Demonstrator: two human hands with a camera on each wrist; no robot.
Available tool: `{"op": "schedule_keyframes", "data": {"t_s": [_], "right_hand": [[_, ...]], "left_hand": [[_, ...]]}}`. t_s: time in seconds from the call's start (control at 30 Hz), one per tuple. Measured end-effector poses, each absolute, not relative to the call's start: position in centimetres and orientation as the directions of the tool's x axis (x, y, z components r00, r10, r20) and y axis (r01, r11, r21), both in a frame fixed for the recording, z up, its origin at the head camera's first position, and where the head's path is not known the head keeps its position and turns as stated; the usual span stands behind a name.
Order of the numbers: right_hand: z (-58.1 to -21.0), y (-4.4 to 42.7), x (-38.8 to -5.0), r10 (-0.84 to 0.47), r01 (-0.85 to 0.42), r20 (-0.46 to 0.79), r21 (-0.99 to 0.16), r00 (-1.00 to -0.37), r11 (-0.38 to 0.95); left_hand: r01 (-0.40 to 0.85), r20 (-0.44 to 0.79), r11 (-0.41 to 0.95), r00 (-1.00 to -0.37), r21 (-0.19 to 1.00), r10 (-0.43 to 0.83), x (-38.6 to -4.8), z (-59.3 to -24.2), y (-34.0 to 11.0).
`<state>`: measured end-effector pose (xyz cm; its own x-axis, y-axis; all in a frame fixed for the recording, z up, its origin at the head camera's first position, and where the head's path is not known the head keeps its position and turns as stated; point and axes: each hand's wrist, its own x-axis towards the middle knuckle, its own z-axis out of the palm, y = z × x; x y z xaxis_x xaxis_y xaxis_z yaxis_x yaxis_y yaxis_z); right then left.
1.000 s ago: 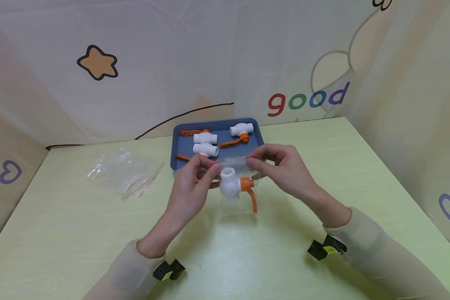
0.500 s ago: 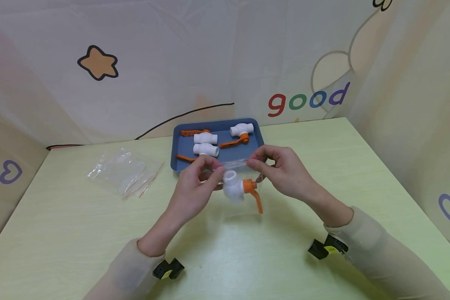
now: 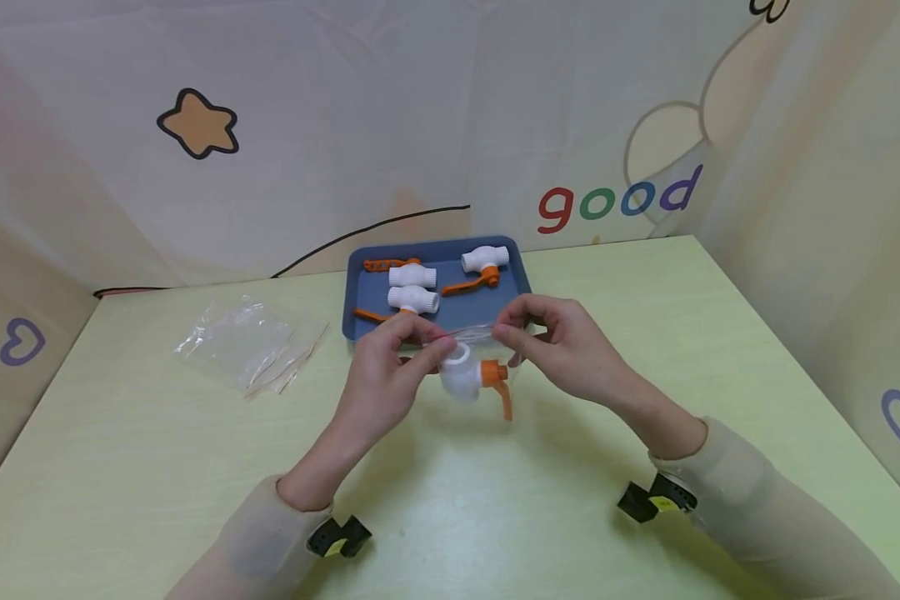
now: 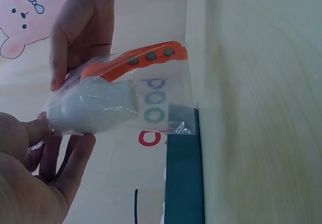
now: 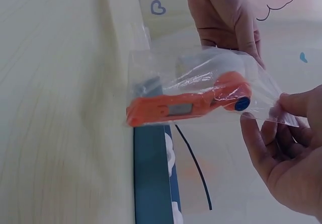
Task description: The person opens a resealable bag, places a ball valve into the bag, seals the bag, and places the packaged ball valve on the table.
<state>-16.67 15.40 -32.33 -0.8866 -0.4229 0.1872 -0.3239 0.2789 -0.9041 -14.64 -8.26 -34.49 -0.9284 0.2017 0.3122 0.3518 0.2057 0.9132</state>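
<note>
A clear plastic zip bag (image 4: 173, 90) hangs between both hands above the table, with a white ball valve (image 3: 460, 379) inside it. The valve's orange lever handle (image 5: 171, 108) points down toward the bag's bottom. My left hand (image 3: 386, 375) pinches the bag's top edge at its left side between thumb and forefinger. At the right end of that edge, my right hand (image 3: 570, 350) pinches the plastic the same way. The white body (image 4: 93, 105) shows through the film in the left wrist view, just below the left fingers.
Behind the hands stands a blue-grey tray (image 3: 450, 242) holding 3 more white valves (image 3: 412, 277) with orange handles. Several flat clear bags (image 3: 243, 342) lie on the table to the left. A printed curtain (image 3: 390, 108) hangs at the table's back edge.
Both hands keep their pinch on the bag's top edge. The bagged valve swung slightly right, then back left. The bag's mouth now looks narrower and flatter than a second ago.
</note>
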Motion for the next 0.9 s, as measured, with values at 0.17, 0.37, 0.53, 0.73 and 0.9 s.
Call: {"op": "schedule_keyframes", "data": {"t_s": [0.17,0.37,0.53,0.73,0.9], "right_hand": [[-32.32,15.41,-16.77,-0.445,-0.323,0.181,-0.908,-0.877,0.266],[-32.2,15.33,-16.7,-0.481,-0.384,0.224,-0.885,-0.847,0.264],[-32.17,15.19,-16.54,-0.477,-0.426,0.253,-0.853,-0.842,0.3],[-32.11,15.06,-16.46,-0.486,-0.495,0.297,-0.794,-0.822,0.352],[-32.21,15.0,-16.39,-0.509,-0.54,0.331,-0.767,-0.795,0.345]], "left_hand": [[0.354,0.321,0.185,-0.929,0.917,0.184,-14.5,-34.42,-8.14],[0.395,0.361,0.176,-0.912,0.902,0.194,-14.26,-34.21,-8.02],[0.443,0.408,0.233,-0.894,0.866,0.185,-14.19,-34.11,-8.09],[0.515,0.473,0.266,-0.856,0.815,0.209,-14.2,-34.4,-8.07],[0.589,0.529,0.301,-0.807,0.75,0.261,-14.29,-34.39,-8.01]]}}
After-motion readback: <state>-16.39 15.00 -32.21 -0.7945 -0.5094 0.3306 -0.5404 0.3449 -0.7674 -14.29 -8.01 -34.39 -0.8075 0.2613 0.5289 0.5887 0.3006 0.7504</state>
